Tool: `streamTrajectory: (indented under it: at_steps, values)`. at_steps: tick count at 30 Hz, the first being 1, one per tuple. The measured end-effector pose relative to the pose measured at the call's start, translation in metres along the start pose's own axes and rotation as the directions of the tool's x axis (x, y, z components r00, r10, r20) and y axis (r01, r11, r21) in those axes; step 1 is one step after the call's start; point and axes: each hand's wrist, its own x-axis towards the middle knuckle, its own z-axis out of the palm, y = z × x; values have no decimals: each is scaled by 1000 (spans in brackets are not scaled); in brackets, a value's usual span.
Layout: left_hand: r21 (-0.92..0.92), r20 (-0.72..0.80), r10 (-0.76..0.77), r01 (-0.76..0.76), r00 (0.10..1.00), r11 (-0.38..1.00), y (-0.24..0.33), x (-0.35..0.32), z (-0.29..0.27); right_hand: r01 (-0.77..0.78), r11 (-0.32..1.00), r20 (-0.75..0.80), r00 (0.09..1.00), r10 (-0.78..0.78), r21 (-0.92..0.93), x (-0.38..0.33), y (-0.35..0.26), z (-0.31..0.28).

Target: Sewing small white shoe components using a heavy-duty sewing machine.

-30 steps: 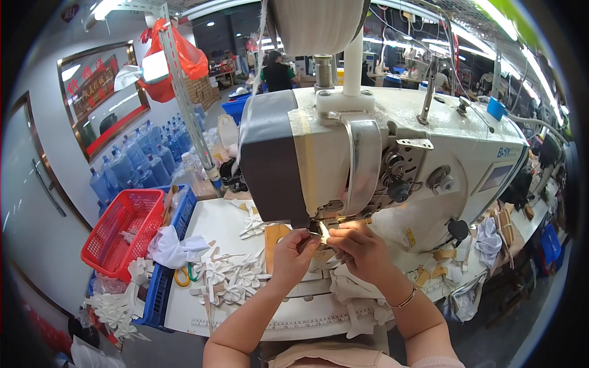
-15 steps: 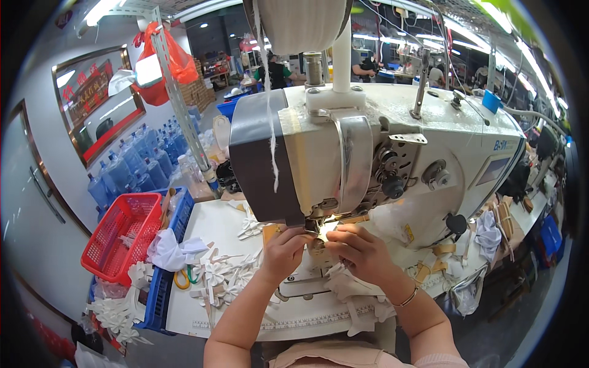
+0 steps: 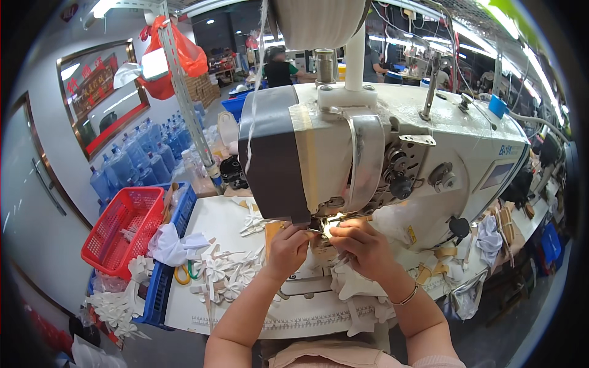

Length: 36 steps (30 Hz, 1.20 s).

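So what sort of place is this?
Probably a sewing workshop: there's a white-and-dark-grey industrial sewing machine, a large white spool above it, and a pile of white flower-shaped pieces on the white tabletop.

Long white ceiling tubes (image 3: 531, 70) shine at upper right; a bright glow (image 3: 332, 222) flares beneath the white-and-grey metal sewing machine (image 3: 331, 153); straight edges bend toward the black rim, the distance slightly soft
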Motion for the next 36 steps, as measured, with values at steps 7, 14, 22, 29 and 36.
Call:
streamTrajectory:
  at_steps: [7, 14, 22, 29, 36]
  values:
    - [32, -6, 56, -55, 998, 998, -4, -3, 3, 14, 999, -20, 1000, -15, -30, 0, 3, 0]
    - [61, 31, 98, -100, 995, 993, 0, -2, 0, -298, 954, 53, 954, 296, 23, -18, 23, -26]
    - [145, 34, 258, -260, 966, 955, 42, -48, -37, -370, 929, 147, 919, 367, -10, -44, -62, -24]
    - [148, 45, 222, -226, 974, 963, 55, -61, -43, -324, 940, -55, 942, 331, 101, -46, -71, 1]
    - [35, -16, -82, 83, 996, 996, 63, -71, -43, -294, 945, -132, 941, 313, 143, -50, -70, 5]
